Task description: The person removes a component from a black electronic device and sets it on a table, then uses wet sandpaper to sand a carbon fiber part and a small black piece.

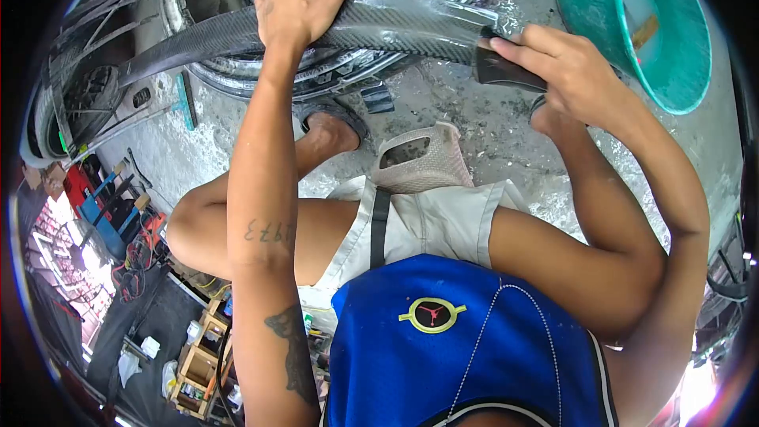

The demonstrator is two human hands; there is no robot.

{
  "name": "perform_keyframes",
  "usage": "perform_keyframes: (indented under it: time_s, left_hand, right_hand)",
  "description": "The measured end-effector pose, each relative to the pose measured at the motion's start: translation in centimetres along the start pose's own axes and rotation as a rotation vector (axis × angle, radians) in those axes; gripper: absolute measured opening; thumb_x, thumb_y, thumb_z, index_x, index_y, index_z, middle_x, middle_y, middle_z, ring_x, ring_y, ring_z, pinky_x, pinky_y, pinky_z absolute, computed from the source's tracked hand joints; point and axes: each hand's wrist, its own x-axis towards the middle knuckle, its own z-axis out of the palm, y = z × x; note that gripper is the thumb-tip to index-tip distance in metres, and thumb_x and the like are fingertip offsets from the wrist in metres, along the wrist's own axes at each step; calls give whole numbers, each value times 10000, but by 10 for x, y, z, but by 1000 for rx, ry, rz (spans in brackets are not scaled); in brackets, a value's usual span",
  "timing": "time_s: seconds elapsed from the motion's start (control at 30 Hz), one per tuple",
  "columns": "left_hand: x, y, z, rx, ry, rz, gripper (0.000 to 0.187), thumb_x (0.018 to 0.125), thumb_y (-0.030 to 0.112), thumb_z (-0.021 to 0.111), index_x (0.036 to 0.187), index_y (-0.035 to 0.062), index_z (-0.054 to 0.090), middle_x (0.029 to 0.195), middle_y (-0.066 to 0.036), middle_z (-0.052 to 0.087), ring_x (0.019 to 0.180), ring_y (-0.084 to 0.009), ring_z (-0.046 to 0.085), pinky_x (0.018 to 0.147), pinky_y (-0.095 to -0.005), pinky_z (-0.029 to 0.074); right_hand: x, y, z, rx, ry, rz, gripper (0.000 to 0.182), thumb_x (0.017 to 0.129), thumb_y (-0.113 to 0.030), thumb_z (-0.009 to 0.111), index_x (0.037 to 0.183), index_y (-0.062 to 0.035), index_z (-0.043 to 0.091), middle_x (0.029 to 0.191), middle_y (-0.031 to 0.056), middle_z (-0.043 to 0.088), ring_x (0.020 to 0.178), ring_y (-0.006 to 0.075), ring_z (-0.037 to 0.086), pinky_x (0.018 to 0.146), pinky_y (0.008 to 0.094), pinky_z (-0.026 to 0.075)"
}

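My left hand (299, 13) is wrapped over a long curved carbon-fibre piece (399, 28), with a glossy woven surface, which runs across the upper part of the view. At the right end of that piece, my right hand (571, 73) grips a dark sheet of sandpaper (510, 69) with the fingers over its top edge. The sheet touches or overlaps the end of the carbon-fibre piece. Below the piece, a small dark folded sheet (377, 99) lies on the wet floor between my feet.
Large black hoops or rims (213, 79) lie beneath the carbon-fibre piece. A green basin (672, 71) with cloudy water and a brownish block stands at upper right. A teal-headed squeegee-like tool (186, 103) lies left. Tools and a wooden rack (202, 356) are lower left.
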Motion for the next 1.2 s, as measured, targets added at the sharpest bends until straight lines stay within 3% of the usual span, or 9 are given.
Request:
perform_keyframes:
  time_s: [0.17, 0.33, 0.47, 0.63, 0.73, 0.93, 1.13, 1.2]
  left_hand:
    - [1, 1, 1, 7, -9, 31, 624, 836, 625, 520, 1051, 106, 791, 1111, -226, 726, 1144, -370, 656, 1144, -462, 316]
    - [2, -2, 0, 15, 4, -7, 618, 835, 610, 515, 1074, 108, 787, 1148, -223, 717, 1150, -371, 651, 1137, -467, 321]
    - [-1, 3, 2, 4, 28, 17, 583, 830, 587, 517, 1035, 119, 796, 1077, -224, 733, 1077, -394, 678, 1132, -459, 327]
    - [2, -3, 4, 3, 42, 56, 596, 839, 607, 518, 1041, 121, 797, 1071, -227, 733, 1097, -377, 670, 1121, -456, 338]
    - [-1, 2, -1, 7, 1, -9, 593, 838, 607, 523, 1029, 117, 797, 1075, -223, 734, 1090, -374, 672, 1117, -457, 340]
    - [-1, 1, 3, -11, 43, 10, 580, 847, 605, 529, 1039, 130, 800, 1079, -222, 736, 1099, -376, 671, 1159, -455, 308]
    - [2, 0, -1, 5, 0, 2, 588, 853, 599, 514, 1022, 115, 801, 1071, -232, 733, 1084, -379, 670, 1128, -438, 328]
    - [-5, 5, 0, -18, 34, 5, 592, 838, 598, 516, 1017, 111, 800, 1063, -231, 735, 1066, -378, 674, 1112, -434, 344]
  right_hand:
    - [35, -4, 9, 26, 27, -30, 581, 713, 30, 638, 1291, -26, 620, 1012, 113, 564, 903, 324, 645, 732, 422, 542]
    - [10, -2, 1, -14, 3, -22, 587, 700, 39, 637, 1283, -29, 626, 1000, 111, 562, 910, 326, 644, 736, 423, 543]
    - [21, -2, 4, 18, 36, -33, 606, 679, 57, 637, 1280, -29, 628, 1026, 114, 565, 893, 338, 644, 722, 423, 542]
    - [21, -6, 5, 9, 66, -38, 640, 659, 55, 651, 1293, -34, 627, 1024, 115, 568, 885, 344, 643, 727, 424, 545]
    - [2, -1, -7, 51, -51, 36, 656, 660, 58, 651, 1308, -38, 620, 1030, 114, 570, 878, 345, 646, 730, 423, 550]
    - [33, 6, 10, 18, 85, -38, 599, 667, 73, 651, 1259, -16, 629, 1021, 123, 564, 849, 337, 639, 687, 449, 528]
    - [6, 4, 0, 43, 2, 49, 573, 668, 99, 623, 1228, -14, 644, 988, 129, 562, 844, 349, 638, 687, 453, 528]
    - [22, 5, 2, 42, 62, -9, 604, 659, 87, 635, 1252, -25, 632, 984, 126, 558, 829, 352, 635, 687, 459, 524]
